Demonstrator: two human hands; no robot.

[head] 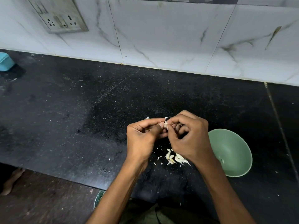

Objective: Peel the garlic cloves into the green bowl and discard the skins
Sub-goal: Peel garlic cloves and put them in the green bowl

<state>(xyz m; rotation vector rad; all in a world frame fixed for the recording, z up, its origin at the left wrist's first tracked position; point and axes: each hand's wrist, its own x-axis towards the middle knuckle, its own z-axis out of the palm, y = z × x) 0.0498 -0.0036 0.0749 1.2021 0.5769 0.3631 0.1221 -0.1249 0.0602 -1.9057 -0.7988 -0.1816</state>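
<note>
A: How is the clove held?

B: A garlic clove [165, 125] is pinched between thumb and fingertips of the left hand [142, 136], while the right hand [189, 136] is curled in against it, its thumb and forefinger nipped on a strip of skin [167, 118] that is lifted off the clove's far end. Both hands are clamped on the same small thing, touching at the fingertips.

A: Which way does the bowl lie?

B: The green bowl [233, 152] is set just beside the right hand, on its outer side and a little nearer the person. One peeled clove [222, 160], it seems, is seen inside. The right hand is judged the nearer for the drop; the clove's long axis cannot be told, so much of it is covered.

A: And the skins?

B: A heap of skins and scraps [176, 158] is left on the dark surface [80, 118], under and between the wrists.

A: Room to move?

B: Open surface is found beyond the hands up to the tiled wall [161, 38]. The surface's near edge lies close under the left forearm, so scraps swept that way could be lost over it.
</note>
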